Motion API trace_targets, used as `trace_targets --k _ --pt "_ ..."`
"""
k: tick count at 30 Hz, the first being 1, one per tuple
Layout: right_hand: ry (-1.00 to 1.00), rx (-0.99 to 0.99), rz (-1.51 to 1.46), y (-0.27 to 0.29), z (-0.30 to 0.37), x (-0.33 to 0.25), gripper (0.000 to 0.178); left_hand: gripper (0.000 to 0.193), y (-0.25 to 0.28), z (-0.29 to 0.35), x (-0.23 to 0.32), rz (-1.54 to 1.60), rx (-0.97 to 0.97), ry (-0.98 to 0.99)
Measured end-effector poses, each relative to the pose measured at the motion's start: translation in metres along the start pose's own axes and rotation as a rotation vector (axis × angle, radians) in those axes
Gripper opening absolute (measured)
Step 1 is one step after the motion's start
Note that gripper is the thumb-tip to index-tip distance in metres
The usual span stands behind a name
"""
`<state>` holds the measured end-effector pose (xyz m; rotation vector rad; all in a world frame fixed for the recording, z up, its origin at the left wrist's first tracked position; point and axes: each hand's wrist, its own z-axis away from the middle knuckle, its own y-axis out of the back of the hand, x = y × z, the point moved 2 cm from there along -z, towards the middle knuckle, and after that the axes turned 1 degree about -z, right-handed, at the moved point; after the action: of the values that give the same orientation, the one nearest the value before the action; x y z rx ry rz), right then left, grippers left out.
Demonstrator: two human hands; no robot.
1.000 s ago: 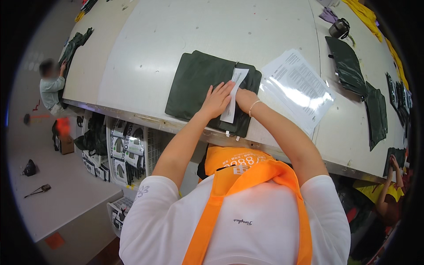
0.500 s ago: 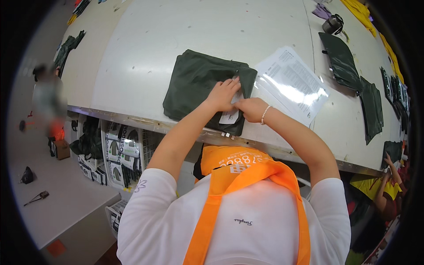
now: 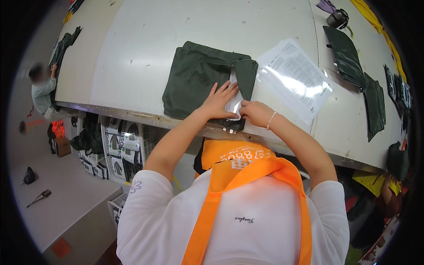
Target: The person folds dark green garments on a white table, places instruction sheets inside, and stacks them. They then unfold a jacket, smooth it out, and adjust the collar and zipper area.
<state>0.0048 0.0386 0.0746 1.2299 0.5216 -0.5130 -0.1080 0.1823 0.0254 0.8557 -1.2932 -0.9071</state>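
Note:
A stack of folded dark green garments [image 3: 187, 81] lies near the front edge of the white table. On the right part of its top, a narrow strip of cloth is turned back, and a white paper insert [image 3: 234, 92] shows beside it. My left hand [image 3: 218, 102] rests flat with fingers spread, partly on the cloth and partly over the paper. With its fingers pinched together, my right hand [image 3: 257, 114] grips the garment's turned-back edge by the paper's lower right side. The fingers hide exactly how much cloth is caught.
Printed sheets in a glossy clear sleeve [image 3: 300, 79] lie right of the stack. Farther right are more dark green garments [image 3: 346, 57] and a dark flask [image 3: 338, 19]. Below the table's left side stand white baskets of packaged goods [image 3: 123, 152]. A co-worker [image 3: 43, 90] stands at far left.
My left hand has slid down slightly and spread its fingers over the paper. More of the paper's upper part shows beside the cloth strip. My right hand stays at the stack's right edge.

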Motion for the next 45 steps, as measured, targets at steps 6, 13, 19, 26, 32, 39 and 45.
trace_targets --k 6,13,19,26,32,39,45 --pt "0.018 0.070 -0.249 0.039 0.003 -0.002 0.014 0.094 0.006 -0.008 0.006 -0.025 -0.048 0.077" --pt "-0.086 0.758 0.051 -0.010 -0.001 -0.020 0.062 0.062 0.018 0.000 -0.030 -0.225 0.373 0.358" --pt "-0.102 0.242 -0.203 -0.059 -0.010 -0.011 0.054 0.070 0.010 0.014 -0.061 -0.254 0.345 0.451" --pt "-0.792 1.382 -0.276 0.054 0.095 0.204 0.036 0.054 0.002 0.025 -0.060 -0.307 0.200 0.394" --pt "-1.341 1.617 -0.441 0.133 0.248 0.405 0.033 0.054 0.001 -0.002 -0.051 -0.296 0.191 0.305" --pt "-1.300 1.686 -1.253 0.172 0.204 0.375 0.032 0.056 0.009 0.019 -0.052 -0.311 0.181 0.387" --pt "-1.423 1.393 -0.949 0.191 0.209 0.382 0.026 0.056 0.015 0.021 -0.049 -0.293 0.186 0.409"
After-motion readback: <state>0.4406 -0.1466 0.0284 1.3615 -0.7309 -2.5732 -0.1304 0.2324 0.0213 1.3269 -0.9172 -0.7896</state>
